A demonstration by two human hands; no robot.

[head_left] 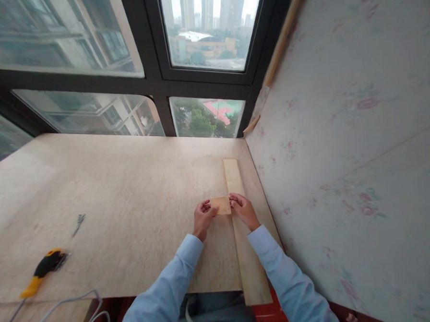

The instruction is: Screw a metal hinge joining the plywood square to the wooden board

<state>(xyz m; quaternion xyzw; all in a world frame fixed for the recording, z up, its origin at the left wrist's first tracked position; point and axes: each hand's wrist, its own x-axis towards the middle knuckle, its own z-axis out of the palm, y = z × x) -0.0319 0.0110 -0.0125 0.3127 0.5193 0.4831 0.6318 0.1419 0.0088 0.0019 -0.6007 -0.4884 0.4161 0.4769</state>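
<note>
A small tan rectangular piece (221,205), wood or cardboard, is held between both hands just above the plywood tabletop (123,204). My left hand (203,218) pinches its left edge with curled fingers. My right hand (242,208) grips its right edge, fingers closed. The piece lies right beside a long narrow wooden strip (240,227) that runs from the table's front edge toward the window. Both arms wear light blue sleeves.
A yellow and black hand tool (44,271) lies at the front left, with a small dark metal piece (79,223) beyond it. White cables (78,307) hang at the front left edge. A floral papered wall (344,149) borders the right; windows stand behind.
</note>
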